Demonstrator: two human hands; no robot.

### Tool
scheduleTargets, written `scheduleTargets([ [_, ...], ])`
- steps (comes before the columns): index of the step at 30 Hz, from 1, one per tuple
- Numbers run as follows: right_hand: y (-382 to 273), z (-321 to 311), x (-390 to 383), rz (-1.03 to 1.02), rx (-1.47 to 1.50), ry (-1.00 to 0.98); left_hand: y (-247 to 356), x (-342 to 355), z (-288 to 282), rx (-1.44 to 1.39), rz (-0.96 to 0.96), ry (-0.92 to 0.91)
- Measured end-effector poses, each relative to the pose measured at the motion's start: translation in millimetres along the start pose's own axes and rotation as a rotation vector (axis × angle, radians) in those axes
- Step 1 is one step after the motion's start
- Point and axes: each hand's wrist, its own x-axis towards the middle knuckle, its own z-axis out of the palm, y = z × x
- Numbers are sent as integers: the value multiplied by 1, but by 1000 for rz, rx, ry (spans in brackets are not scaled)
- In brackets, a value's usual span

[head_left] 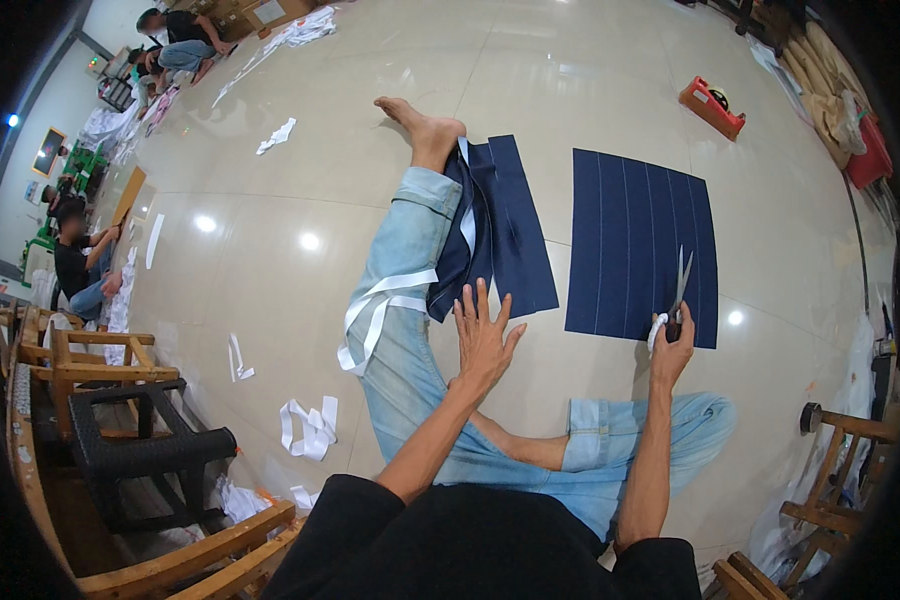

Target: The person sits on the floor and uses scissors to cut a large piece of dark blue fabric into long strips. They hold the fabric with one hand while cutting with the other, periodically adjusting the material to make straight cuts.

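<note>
My left hand [483, 333] is open, fingers spread, at the lower edge of some dark navy fabric pieces [518, 225] lying beside my outstretched leg. Part of that fabric is folded, with a light blue edge showing. To the right, a flat navy fabric sheet [635, 230] with pale parallel lines lies on the floor. Over its lower right part, my right hand [673, 340] is closed round the dark handles of a pair of scissors [682, 285], whose blades point away from me and are slightly apart. A white strip [380, 305] is draped across my jeans at the knee.
A red tape dispenser [712, 107] sits at the far right. White fabric scraps [308, 428] lie on the tiled floor at left. A black plastic stool [150, 440] and wooden frames [185, 555] stand at lower left. Several people sit along the left wall, one holding brown board.
</note>
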Motion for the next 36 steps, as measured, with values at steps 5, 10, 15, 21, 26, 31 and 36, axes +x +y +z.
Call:
scheduleTargets([
  [5, 4, 0, 0, -39, -1, 28, 5, 2, 3, -60, -76, 122],
  [10, 6, 0, 0, -66, -13, 28, 6, -1, 0, -11, -32, 12],
  [15, 7, 2, 0, -63, 13, 14, 7, 3, 7, -26, 98, -48],
  [21, 5, 2, 1, -13, 14, -5, 3, 3, 14, -20, 65, -9],
  [26, 15, 3, 3, -46, 22, 8, 6, 2, 11, -28, 116, -80],
  [31, 9, 5, -1, -18, 45, -12, 5, 0, 18, -112, 227, -128],
  [36, 10, 3, 0, -29, 14, 0, 6, 0, 17, -93, 214, -106],
])
